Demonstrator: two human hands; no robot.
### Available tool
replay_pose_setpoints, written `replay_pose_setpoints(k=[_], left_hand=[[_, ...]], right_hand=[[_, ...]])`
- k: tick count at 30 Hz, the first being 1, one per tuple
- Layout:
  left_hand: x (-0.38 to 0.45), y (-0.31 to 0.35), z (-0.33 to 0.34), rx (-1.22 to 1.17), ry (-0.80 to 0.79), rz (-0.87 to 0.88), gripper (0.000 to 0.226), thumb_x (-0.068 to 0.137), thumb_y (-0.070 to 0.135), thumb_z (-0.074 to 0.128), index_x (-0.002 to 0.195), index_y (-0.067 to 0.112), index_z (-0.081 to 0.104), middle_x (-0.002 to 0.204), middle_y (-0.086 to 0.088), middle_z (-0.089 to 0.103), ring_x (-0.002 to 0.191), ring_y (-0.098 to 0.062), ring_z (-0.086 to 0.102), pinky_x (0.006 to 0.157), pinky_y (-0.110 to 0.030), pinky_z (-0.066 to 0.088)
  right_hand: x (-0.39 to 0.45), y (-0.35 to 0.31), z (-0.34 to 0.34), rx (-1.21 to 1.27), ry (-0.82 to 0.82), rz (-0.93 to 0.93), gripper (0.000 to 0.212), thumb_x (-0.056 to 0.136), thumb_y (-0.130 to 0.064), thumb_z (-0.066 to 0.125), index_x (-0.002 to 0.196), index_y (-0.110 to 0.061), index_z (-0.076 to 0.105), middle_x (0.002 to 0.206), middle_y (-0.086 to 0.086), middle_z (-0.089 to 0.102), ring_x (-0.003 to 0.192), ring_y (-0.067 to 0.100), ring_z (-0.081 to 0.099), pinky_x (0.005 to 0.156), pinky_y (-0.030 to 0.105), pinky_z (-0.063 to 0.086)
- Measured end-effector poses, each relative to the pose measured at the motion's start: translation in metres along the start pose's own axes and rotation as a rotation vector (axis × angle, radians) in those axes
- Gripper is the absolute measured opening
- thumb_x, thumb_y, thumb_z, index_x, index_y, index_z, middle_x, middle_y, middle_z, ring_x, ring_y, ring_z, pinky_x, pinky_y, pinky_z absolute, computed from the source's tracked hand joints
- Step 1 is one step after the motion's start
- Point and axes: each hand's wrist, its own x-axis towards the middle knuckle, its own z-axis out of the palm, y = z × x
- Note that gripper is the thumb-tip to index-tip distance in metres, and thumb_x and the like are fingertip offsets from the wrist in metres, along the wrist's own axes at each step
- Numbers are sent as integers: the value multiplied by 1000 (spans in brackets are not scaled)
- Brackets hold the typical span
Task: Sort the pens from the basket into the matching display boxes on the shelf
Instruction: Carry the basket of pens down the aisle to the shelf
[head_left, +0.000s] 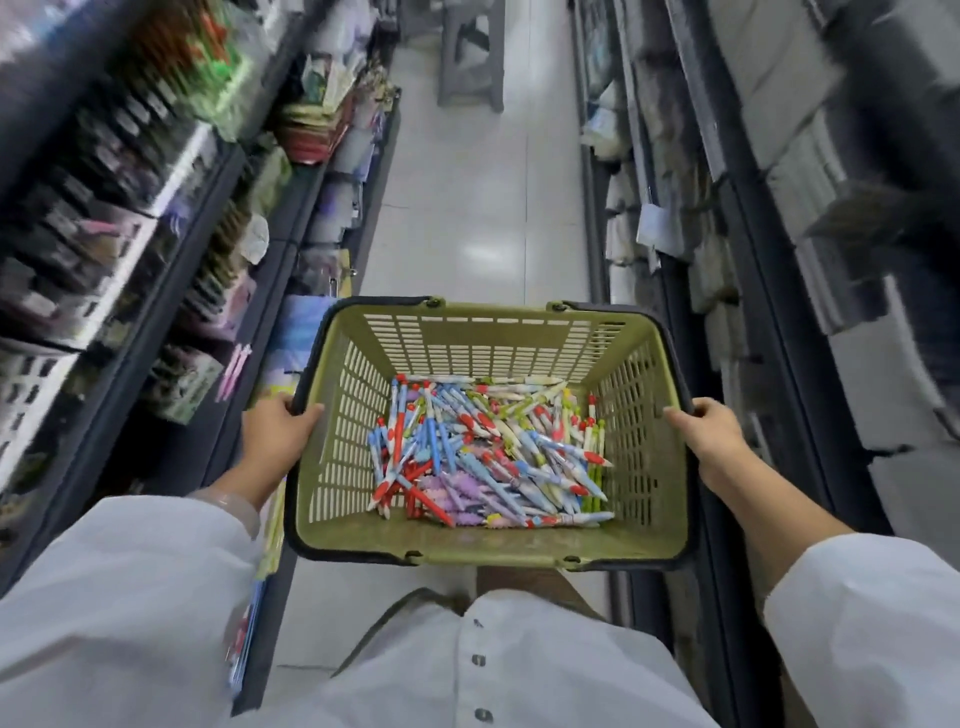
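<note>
Both hands carry a green basket (488, 551) out in front of the person's body, held level above the floor (467, 218) of a narrow aisle. The left hand (278, 431) grips the basket's left rim, its thumb hooked over the edge and lying inside on the slotted wall; the right hand (709, 434) grips the right rim the same way, thumb over the edge. Between the hands, on the basket's bottom, lies a loose heap of pens (488, 452) in red, blue, white, purple and green, crossing one another at all angles. White sleeves (130, 597) cover both arms, pushed back from the wrists. Beyond the left hand runs a dark shelf (171, 291) stocked with blurred stationery; what the boxes on it hold cannot be made out. Beyond the right hand stands another shelf (779, 208) of pale, blurred packs.
</note>
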Motion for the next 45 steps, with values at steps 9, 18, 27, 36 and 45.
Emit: replay_pose_setpoints(k=[9, 18, 27, 36, 45], left_hand=[[252, 144, 24, 84, 46, -37, 49, 84, 21, 66, 47, 11, 36, 49, -14, 40, 63, -39, 53, 52, -39, 28], [507, 282, 43, -23, 40, -63, 34, 83, 26, 66, 72, -6, 63, 71, -26, 63, 70, -35, 58, 61, -40, 41], [772, 442, 75, -31, -38, -47, 33, 85, 26, 65, 60, 6, 56, 55, -10, 54, 59, -29, 52, 51, -32, 32], [984, 612, 111, -59, -20, -23, 28, 84, 25, 65, 61, 10, 58, 60, -13, 57, 65, -30, 53, 51, -32, 30], [1165, 738, 146, -67, 87, -183, 37, 84, 23, 66, 57, 1, 52, 62, -23, 55, 61, -28, 49, 56, -37, 33]], right_hand=[[230, -193, 78, 76, -67, 44, 12, 92, -15, 57, 98, -4, 55, 79, 5, 54, 70, 17, 53, 58, 29, 41], [436, -406, 126, 34, -80, -17, 16, 90, -18, 59, 85, -5, 54, 75, 10, 53, 69, 24, 53, 63, 34, 44], [628, -592, 172, 67, -12, 56, 16, 89, -16, 60, 82, -8, 48, 81, 17, 48, 75, 28, 49, 73, 43, 46], [838, -761, 210, 120, 43, 11, 14, 90, -11, 58, 80, -7, 49, 76, 12, 50, 69, 26, 50, 60, 22, 48], [1064, -969, 261, -40, -81, -40, 27, 93, -14, 55, 69, -11, 43, 60, 4, 40, 52, 15, 36, 37, 23, 32]])
